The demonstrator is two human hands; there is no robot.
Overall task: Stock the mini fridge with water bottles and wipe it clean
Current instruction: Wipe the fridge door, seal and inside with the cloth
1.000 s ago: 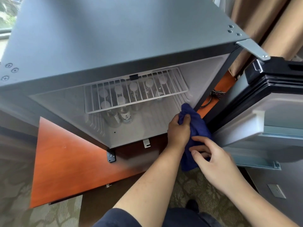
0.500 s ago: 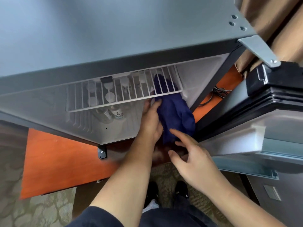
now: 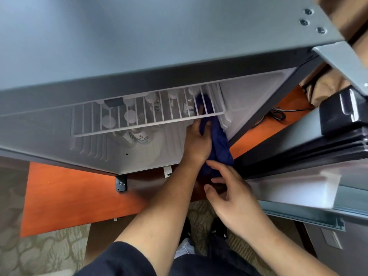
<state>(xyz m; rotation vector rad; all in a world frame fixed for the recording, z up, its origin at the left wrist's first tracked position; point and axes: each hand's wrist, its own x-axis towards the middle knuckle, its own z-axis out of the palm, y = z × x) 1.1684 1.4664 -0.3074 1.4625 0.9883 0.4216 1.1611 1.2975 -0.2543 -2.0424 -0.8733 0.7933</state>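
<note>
**Q:** What are your hands doing?

**A:** My left hand (image 3: 196, 143) grips a dark blue wiping cloth (image 3: 218, 145), fingers curled round it, reaching under the white wire shelf (image 3: 147, 113) inside the open grey mini fridge (image 3: 139, 46). My right hand (image 3: 232, 198) hovers at the cloth's hanging tail, fingers loosely spread, gripping nothing.

**Q:** And the bottles?

**A:** The clear plastic water bottles (image 3: 137, 134) stand below the shelf, so stocking looks done; I judge this the wiping step. Next I'd sweep the right inner wall without knocking them.
</note>
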